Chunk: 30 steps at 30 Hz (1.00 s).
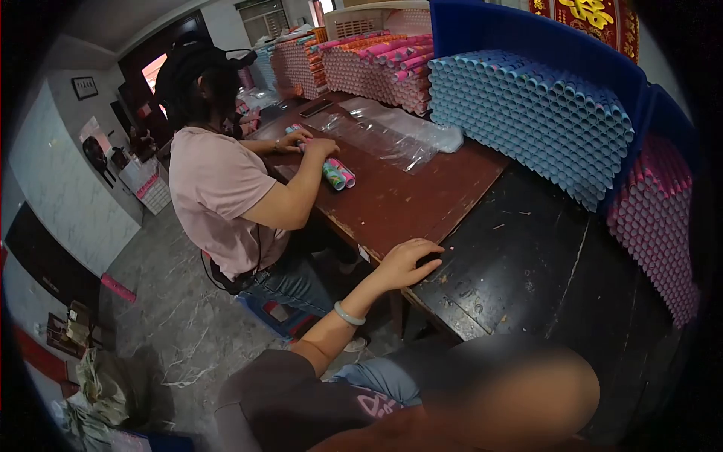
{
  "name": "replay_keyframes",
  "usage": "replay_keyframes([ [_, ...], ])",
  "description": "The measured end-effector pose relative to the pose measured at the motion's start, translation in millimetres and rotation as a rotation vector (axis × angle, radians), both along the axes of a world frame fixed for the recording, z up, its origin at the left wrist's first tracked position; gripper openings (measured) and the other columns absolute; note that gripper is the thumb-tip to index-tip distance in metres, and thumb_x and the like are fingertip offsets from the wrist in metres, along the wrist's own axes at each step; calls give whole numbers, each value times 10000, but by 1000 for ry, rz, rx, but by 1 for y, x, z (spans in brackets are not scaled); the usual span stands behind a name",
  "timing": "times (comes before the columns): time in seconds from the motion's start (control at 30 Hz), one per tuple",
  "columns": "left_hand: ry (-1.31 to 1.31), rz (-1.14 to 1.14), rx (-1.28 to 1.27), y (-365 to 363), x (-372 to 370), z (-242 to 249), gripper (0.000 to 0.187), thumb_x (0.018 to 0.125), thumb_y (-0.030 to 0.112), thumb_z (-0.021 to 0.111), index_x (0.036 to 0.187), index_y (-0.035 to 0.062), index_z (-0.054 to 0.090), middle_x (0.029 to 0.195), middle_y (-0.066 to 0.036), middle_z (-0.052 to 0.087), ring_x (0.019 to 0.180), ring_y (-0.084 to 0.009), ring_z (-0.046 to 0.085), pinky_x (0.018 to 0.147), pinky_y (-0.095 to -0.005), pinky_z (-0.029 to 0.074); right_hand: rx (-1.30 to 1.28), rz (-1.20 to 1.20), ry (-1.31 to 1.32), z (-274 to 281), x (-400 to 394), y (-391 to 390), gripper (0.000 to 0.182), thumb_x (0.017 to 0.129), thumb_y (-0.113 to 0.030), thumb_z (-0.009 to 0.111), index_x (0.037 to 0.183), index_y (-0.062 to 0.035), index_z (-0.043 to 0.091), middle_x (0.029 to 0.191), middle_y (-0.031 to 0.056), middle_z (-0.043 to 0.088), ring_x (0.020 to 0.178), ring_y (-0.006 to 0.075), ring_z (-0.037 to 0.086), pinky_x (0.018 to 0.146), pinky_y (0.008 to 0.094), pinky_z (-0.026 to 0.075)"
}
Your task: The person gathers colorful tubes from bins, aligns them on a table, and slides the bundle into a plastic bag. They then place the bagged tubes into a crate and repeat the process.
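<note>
My left hand (pixel 410 264) rests on the corner where the red-brown table (pixel 392 218) meets the black table (pixel 520 264). Its fingers are spread and hold nothing; a pale bracelet (pixel 349 313) circles the wrist. Very near the camera at the bottom, a blurred skin-toned shape (pixel 535 392) appears to be my right hand or arm, with no fingers to be made out. Clear plastic bags (pixel 399 132) lie on the red-brown table beyond my left hand.
A co-worker (pixel 218 181) in a pink shirt handles patterned tubes (pixel 339 175) at the left. Stacks of blue tubes (pixel 527 113) and pink tubes (pixel 651 211) stand at the right, with blue panels (pixel 542 30) behind. More pink tubes (pixel 376 68) are piled at the back.
</note>
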<state>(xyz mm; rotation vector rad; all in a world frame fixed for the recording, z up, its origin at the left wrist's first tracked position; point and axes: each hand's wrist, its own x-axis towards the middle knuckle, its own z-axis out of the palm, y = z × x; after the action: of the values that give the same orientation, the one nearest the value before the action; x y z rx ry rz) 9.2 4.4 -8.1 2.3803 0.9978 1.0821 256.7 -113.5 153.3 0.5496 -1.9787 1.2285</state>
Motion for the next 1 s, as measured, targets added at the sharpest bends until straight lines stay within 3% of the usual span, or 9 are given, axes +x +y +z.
replay_keyframes([
  [1.0, 12, 28, -8, 0, -1, -2, 286, 902, 211, 632, 1123, 30, 645, 1090, -145, 658, 1033, -305, 621, 875, -379, 493, 174, -14, -28, 1, 21, -10, 155, 834, -190, 722, 854, -37, 726, 795, 60, 653, 653, 162, 601, 599, 291, 409],
])
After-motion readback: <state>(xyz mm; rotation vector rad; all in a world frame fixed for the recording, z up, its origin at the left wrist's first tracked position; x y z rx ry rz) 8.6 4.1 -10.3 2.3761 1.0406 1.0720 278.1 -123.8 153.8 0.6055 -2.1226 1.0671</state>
